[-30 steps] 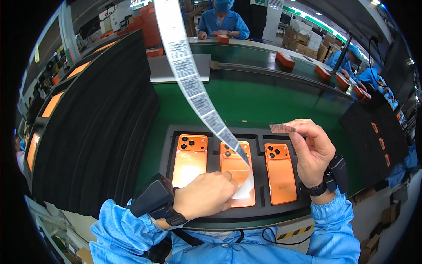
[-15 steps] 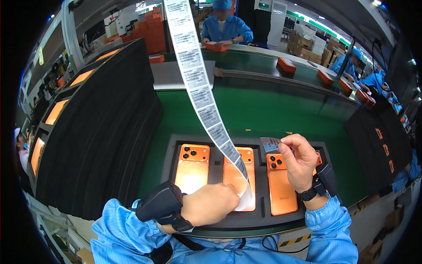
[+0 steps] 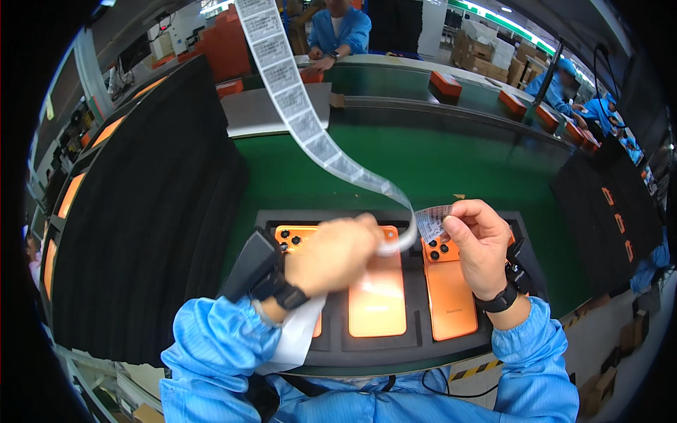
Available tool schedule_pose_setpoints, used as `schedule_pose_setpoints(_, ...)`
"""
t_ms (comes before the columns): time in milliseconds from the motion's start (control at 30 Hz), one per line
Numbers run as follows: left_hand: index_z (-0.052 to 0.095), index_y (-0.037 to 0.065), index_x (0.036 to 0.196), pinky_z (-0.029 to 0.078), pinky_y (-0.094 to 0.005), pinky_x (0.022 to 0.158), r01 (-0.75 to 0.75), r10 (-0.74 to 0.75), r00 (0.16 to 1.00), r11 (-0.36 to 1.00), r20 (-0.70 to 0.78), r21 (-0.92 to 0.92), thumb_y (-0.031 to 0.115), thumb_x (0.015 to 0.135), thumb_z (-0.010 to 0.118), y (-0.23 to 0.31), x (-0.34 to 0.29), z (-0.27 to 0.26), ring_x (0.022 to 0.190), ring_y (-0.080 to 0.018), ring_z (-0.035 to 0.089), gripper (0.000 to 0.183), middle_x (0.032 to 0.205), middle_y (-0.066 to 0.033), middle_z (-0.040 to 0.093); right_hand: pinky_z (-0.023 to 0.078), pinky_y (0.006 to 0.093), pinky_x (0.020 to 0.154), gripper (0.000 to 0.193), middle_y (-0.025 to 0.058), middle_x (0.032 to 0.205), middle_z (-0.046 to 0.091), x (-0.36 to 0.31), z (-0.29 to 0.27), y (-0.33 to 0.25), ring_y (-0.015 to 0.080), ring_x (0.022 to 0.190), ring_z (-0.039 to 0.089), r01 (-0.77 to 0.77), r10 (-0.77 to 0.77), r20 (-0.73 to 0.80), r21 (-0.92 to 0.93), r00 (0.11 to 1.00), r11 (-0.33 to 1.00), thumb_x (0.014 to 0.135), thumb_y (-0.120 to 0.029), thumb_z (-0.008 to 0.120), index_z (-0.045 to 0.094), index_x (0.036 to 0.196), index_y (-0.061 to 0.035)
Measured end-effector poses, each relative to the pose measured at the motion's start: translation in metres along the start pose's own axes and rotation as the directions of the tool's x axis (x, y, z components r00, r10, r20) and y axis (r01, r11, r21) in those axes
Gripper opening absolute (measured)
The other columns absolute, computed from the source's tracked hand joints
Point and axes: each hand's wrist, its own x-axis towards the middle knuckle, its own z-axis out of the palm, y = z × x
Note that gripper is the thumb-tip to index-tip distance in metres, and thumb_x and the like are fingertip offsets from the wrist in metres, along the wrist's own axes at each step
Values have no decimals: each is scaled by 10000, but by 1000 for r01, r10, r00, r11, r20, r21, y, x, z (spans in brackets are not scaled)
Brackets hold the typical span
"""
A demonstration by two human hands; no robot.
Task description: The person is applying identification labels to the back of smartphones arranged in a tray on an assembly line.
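My left hand point(image 3: 331, 254), smeared by motion, has its fingers closed at the lower end of a long strip of printed labels point(image 3: 321, 148). The strip hangs from above and curls beside those fingers. White backing paper point(image 3: 300, 335) trails beneath my left wrist. Between thumb and forefinger, my right hand point(image 3: 481, 247) pinches a single label point(image 3: 432, 222) over the camera end of the right orange phone point(image 3: 451, 307). The middle orange phone point(image 3: 377, 303) lies back up below the strip. My left hand and wrist cover most of the left orange phone point(image 3: 288, 234).
A dark foam tray point(image 3: 416, 342) holds the phones on a green work surface point(image 3: 451, 169). Tall black tray stacks point(image 3: 148, 218) stand at left, with another stack point(image 3: 599, 211) at right. Orange boxes point(image 3: 446, 83) line the far conveyor, where people in blue work.
My left hand has moved up and away from the middle phone, bending the strip into a curl. My right hand stays nearly in place with its label. The view has shifted slightly.
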Motion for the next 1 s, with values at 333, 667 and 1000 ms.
schedule_pose_setpoints(333, 602, -4, 853, 445, -218, 467, 372, -509, 854, 459, 105, -807, 95, 841, 578, -45, 11, 1, 562, -67, 512, 103, 704, -20, 590, 431, 216, 569, 110, 21, 766, 612, -13, 11, 16, 73, 652, 541, -159, 381, 561, -403, 735, 901, 812, -118, 667, 626, 846, -22)
schedule_pose_setpoints(667, 598, 22, 825, 448, -211, 479, 342, -525, 847, 423, 81, -839, 116, 842, 582, -42, 12, 4, 552, -64, 507, 97, 725, -41, 616, 455, 307, 555, 131, 104, 685, 595, -13, 3, 30, 221, 609, 597, -47, 321, 590, -431, 741, 901, 801, -128, 611, 581, 794, 0)
schedule_pose_setpoints(1000, 600, 22, 815, 447, -213, 483, 356, -529, 843, 407, 101, -841, 127, 838, 578, -47, 5, 7, 556, -67, 512, 110, 726, -44, 616, 456, 318, 554, 116, 109, 686, 599, -16, 8, 34, 229, 610, 598, -34, 313, 600, -430, 736, 902, 797, -119, 610, 588, 792, -5)
